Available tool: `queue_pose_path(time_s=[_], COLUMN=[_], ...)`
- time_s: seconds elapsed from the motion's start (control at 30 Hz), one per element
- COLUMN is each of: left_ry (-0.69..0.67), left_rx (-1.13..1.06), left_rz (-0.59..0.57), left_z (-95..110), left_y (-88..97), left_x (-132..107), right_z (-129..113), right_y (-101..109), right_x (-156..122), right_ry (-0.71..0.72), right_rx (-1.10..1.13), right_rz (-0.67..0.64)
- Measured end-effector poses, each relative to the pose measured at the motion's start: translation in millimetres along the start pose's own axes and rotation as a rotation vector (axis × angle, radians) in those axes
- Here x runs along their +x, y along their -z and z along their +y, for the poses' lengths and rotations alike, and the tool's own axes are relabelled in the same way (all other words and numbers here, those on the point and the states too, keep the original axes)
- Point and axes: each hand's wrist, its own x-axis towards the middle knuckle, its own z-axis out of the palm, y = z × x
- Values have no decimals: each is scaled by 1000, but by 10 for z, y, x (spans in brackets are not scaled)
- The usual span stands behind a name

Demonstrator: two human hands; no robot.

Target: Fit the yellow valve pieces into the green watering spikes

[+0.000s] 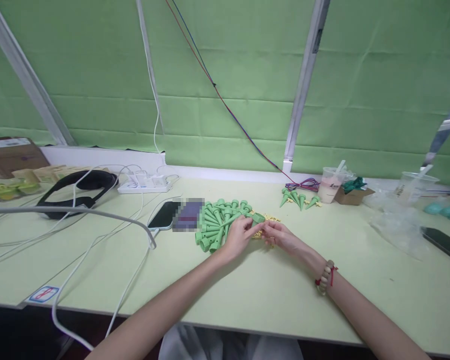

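Note:
A heap of green plastic plant-watering spikes [214,223] lies fanned out on the table. My left hand [240,234], at the heap's right edge, is closed round one green spike [258,218], whose wide cup end points right. Close against it, my right hand [278,234] has its fingertips pinched together; whatever they hold is too small to make out. Small yellow plastic valves [272,218] lie behind and under my fingers. Farther back on the right sits a small group of spikes with yellow valves attached [302,200].
Left of the heap lie a phone [164,215], white cables [135,220], black headphones [78,192] and a power strip [144,186]. To the right stand a drink cup [328,186], a small cardboard box [353,196], a plastic bag [397,227] and another phone [444,245].

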Motion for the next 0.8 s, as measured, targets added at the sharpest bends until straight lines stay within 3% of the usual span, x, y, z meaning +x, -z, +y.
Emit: queue_pose_path(time_s=[0.13, 0.3, 0.37, 0.43, 0.57, 0.8], left_ry=[30, 37, 38, 61, 60, -1], left_rx=[1, -62, -85, -77, 19, 151], left_rz=[-5, -86, -92, -45, 35, 27], left_z=[28, 77, 82, 70, 2, -60], left_y=[4, -76, -102, -97, -24, 8], left_x=[-24, -91, -102, -90, -22, 3], right_z=[-13, 60, 86, 87, 47, 56], right_y=[-23, -57, -72, -98, -153, -81], right_x=[-10, 23, 30, 31, 45, 79], right_ry=[75, 340, 379, 319, 127, -39], right_rx=[-122, -369, -434, -401, -96, 182], right_rz=[-1, 214, 225, 189, 214, 98])
